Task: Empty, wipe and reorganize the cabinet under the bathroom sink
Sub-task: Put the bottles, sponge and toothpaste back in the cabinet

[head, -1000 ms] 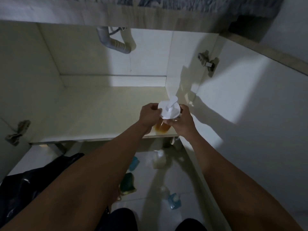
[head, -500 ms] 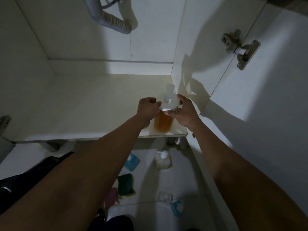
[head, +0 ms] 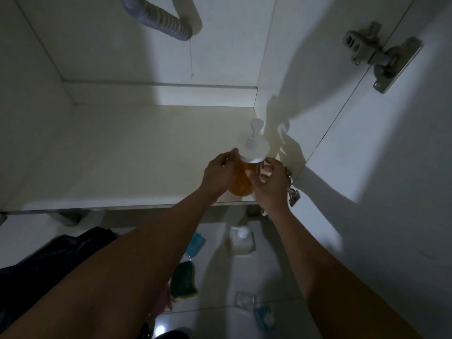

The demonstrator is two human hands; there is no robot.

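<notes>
A pump bottle (head: 241, 184) of orange liquid with a white cap and pump head stands on the cabinet floor (head: 134, 155), near its front right corner. My left hand (head: 217, 174) wraps the bottle's left side just under the cap. My right hand (head: 270, 184) is at its right side, thumb on the orange body and fingers curled beside the cap. The lower part of the bottle is hidden behind my hands.
A grey corrugated drain hose (head: 159, 20) hangs at the back top. The open door (head: 379, 204) with hinges (head: 381, 55) stands close on the right. On the floor below lie a white bottle (head: 242, 241), a green sponge (head: 183, 280), blue items (head: 195, 243) and a black bag (head: 49, 265).
The view has moved closer into the cabinet. The bottle has come down onto the cabinet floor, and my hands have slid from the cap to the bottle's sides.
</notes>
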